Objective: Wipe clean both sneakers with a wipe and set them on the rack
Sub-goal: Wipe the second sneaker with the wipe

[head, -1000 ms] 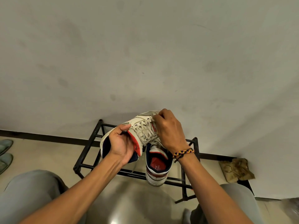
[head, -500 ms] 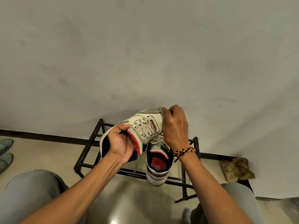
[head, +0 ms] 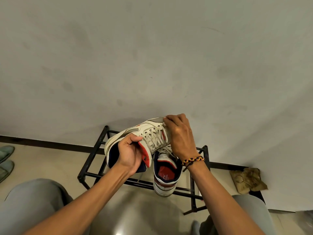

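My left hand (head: 130, 154) grips the collar and red-lined tongue of a white sneaker (head: 149, 133), holding it tilted above the black metal rack (head: 94, 156). My right hand (head: 179, 134) presses on the toe end of that sneaker; a small white edge of a wipe (head: 164, 118) shows at the fingertips, the rest hidden under the hand. The second sneaker (head: 165, 177), white with a navy collar and red insole, stands on the rack's bars just below, heel toward me.
The rack stands against a pale wall. A crumpled brown paper piece (head: 248, 179) lies on the floor at the right. Green slippers (head: 6, 160) sit at the far left. My grey-trousered knees (head: 32, 200) are at the bottom.
My right hand has slid from the laces toward the toe of the held sneaker. The left hand keeps its grip; the sneaker on the rack has not moved.
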